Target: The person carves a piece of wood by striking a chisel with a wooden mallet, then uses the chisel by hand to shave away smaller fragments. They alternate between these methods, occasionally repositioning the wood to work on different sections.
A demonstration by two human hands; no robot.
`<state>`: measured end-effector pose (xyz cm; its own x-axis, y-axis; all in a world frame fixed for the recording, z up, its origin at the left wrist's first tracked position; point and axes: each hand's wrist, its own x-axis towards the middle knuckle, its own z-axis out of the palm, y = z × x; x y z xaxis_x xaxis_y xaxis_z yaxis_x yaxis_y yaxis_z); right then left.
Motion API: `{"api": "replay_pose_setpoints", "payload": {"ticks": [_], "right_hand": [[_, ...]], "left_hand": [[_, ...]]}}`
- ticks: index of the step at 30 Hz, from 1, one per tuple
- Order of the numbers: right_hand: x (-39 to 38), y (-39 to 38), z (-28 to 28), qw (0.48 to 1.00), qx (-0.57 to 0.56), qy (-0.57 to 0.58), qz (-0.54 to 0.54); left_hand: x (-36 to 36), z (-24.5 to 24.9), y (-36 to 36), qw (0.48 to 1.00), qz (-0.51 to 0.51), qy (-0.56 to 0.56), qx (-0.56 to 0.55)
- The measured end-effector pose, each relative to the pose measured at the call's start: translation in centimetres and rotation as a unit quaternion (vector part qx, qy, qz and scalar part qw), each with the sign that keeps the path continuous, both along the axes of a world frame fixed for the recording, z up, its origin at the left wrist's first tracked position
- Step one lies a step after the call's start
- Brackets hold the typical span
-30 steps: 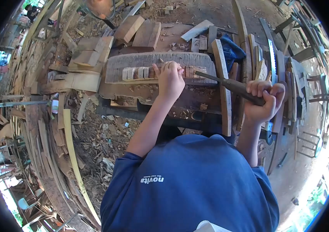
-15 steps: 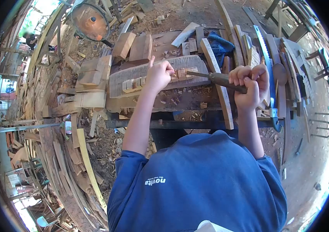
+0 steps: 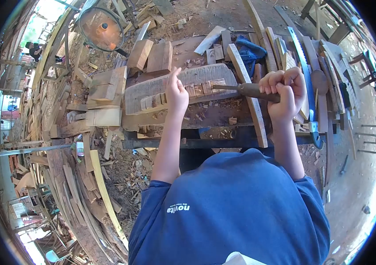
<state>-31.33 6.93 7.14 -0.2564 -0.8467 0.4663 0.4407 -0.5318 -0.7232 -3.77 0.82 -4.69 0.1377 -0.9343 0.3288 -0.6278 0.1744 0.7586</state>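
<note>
My right hand (image 3: pixel 285 93) is wrapped round the wooden handle of a chisel (image 3: pixel 254 91), whose metal blade points left. The blade's tip lies over the right part of a notched wooden strip (image 3: pixel 199 89). That strip rests along a thick grey board (image 3: pixel 141 92) on the bench. Over the middle of the strip, my left hand (image 3: pixel 177 92) is seen edge-on with fingers stretched away from me and nothing visible in it. It hides part of the strip; whether it touches the wood is unclear.
A long wooden bar (image 3: pixel 252 104) crosses the bench beneath the chisel handle. Wood blocks (image 3: pixel 159 56) and a blue cloth (image 3: pixel 250 52) lie behind. A blue-edged saw (image 3: pixel 307 75) stands at the right, a round wire-framed guard (image 3: pixel 102 28) at the back left. A person (image 3: pixel 34 51) is far left.
My left hand has shifted slightly left and its fingers have straightened, uncovering more of the strip. The chisel in my right hand has moved very little.
</note>
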Motion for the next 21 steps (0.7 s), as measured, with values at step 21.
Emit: {"api": "replay_pose_setpoints", "payload": {"ticks": [21], "right_hand": [[6.0,-2.7,4.4,0.992,-0.044,0.052,0.107]], "left_hand": [[0.1,-1.5,-0.2,0.968,0.033,-0.246,-0.033]]}}
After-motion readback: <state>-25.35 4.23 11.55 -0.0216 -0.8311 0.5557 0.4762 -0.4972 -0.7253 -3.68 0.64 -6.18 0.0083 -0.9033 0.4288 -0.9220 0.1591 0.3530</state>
